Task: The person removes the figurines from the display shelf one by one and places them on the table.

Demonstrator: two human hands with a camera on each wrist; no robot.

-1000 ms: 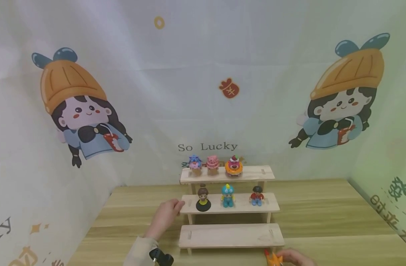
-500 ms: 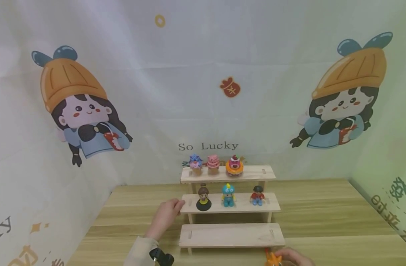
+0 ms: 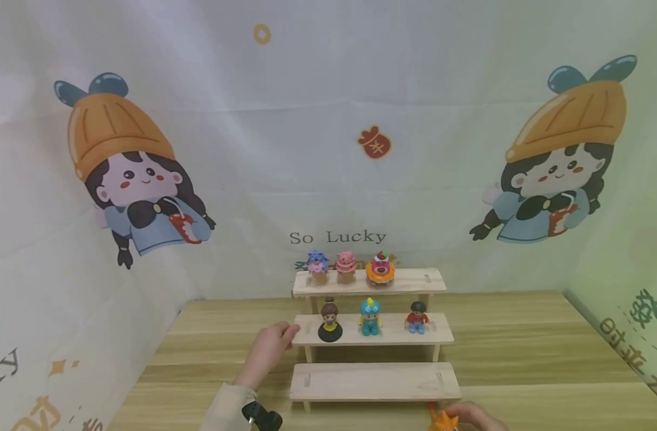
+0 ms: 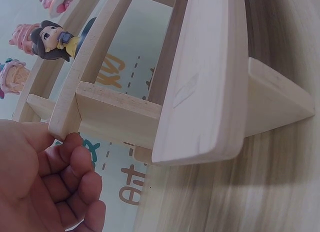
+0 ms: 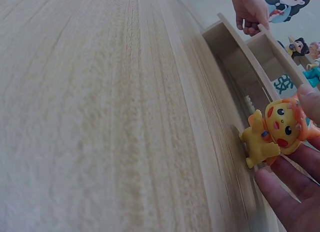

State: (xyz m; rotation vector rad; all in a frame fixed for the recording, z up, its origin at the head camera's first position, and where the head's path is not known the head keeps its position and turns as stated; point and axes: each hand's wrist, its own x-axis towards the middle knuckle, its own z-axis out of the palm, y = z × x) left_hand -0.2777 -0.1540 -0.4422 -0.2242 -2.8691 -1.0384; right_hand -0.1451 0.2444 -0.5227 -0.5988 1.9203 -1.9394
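A three-step wooden display shelf [image 3: 374,382] stands on the table. At its left, my left hand [image 3: 269,352] pinches the end of the middle step between thumb and index finger; the other fingers are curled below, as the left wrist view shows. My right hand [image 3: 475,415], low in the head view, holds a toy figurine near the bottom step's front right corner. This figurine [image 5: 272,132] has a yellow body, red cheeks and an orange hood-like part. The right wrist view shows my thumb and fingers around its orange side; some of it is hidden there.
On the middle step stand a brown-haired figurine [image 3: 329,323], a teal one [image 3: 369,317] and a red-jacketed one [image 3: 417,318]. The top step bears two ice-cream-cone toys, blue [image 3: 318,267] and pink [image 3: 346,267], and a ring-shaped toy [image 3: 380,269]. A printed cloth backdrop [image 3: 318,167] rises behind.
Almost nothing differs. The view shifts slightly with the head, and the figurine in my right hand turns a little. My left hand stays on the shelf.
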